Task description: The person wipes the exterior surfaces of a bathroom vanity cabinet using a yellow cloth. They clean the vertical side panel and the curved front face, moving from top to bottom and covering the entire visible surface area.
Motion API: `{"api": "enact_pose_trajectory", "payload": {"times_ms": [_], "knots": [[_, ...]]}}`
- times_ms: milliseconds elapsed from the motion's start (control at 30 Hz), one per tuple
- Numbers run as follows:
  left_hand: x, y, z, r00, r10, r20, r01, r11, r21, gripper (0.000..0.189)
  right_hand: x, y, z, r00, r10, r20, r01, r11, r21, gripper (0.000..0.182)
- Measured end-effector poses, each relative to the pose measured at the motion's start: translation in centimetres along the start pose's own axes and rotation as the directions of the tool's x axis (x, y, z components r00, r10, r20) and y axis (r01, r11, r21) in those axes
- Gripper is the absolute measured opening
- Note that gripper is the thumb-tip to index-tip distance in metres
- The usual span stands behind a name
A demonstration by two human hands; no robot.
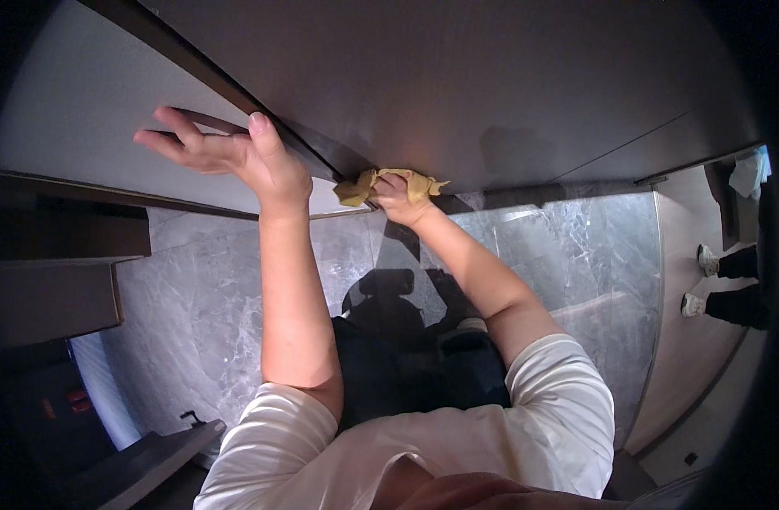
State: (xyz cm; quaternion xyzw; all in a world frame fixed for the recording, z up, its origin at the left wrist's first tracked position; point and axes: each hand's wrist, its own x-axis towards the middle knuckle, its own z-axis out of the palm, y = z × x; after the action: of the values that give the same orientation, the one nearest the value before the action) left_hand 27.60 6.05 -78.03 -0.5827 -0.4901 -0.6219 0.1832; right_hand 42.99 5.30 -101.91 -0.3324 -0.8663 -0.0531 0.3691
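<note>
My right hand [399,201] grips a crumpled yellow cloth [421,185], pressed against the lower part of a dark panel [453,83]. Part of the cloth hangs out to the left of the fingers, close to the panel's left edge. Farther left, my left hand [236,156] has its fingers spread and holds nothing. Its thumb lies at the dark trim [211,73] beside the panel. The other fingers reach over a light grey surface [70,108]; whether they touch it I cannot tell.
Grey marble-look floor tiles [587,248] lie below. Dark stepped furniture [51,287] stands at left, and a door with a black handle [191,417] at lower left. At right, another person's legs [737,303] in dark trousers stand on a paler floor [676,350].
</note>
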Motion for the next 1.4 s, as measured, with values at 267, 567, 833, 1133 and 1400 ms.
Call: {"api": "enact_pose_trajectory", "payload": {"times_ms": [267, 567, 833, 1133, 1400], "knots": [[-0.2, -0.4, -0.1, 1.0, 0.002, -0.005, -0.001, 0.999, 0.035, 0.082, -8.3, 10.7, -1.8, 0.604, 0.508, -0.614, -0.5, 0.842, 0.204, 0.07], [0.5, 1.0, 0.1, 0.994, 0.111, -0.016, -0.109, 0.989, 0.1, 0.082, -4.6, 15.0, -6.7, -0.21, 0.924, -0.319, -0.306, 0.247, 0.919, 0.069], [0.1, 0.2, 0.7, 0.998, 0.001, -0.055, -0.006, 0.996, -0.086, 0.085, 0.3, 5.3, 1.9, 0.046, 0.965, 0.257, -0.236, -0.24, 0.942, 0.062], [0.1, 0.0, 0.5, 1.0, 0.02, -0.022, -0.02, 1.0, -0.019, 0.085, 1.7, -0.9, 4.7, 0.601, 0.725, 0.336, -0.771, 0.416, 0.482, 0.055], [-0.1, -0.1, 0.1, 1.0, 0.017, -0.006, -0.017, 1.0, 0.023, 0.085, -2.5, 9.2, -3.2, 0.71, 0.682, 0.176, -0.7, 0.711, 0.065, 0.048]]}}
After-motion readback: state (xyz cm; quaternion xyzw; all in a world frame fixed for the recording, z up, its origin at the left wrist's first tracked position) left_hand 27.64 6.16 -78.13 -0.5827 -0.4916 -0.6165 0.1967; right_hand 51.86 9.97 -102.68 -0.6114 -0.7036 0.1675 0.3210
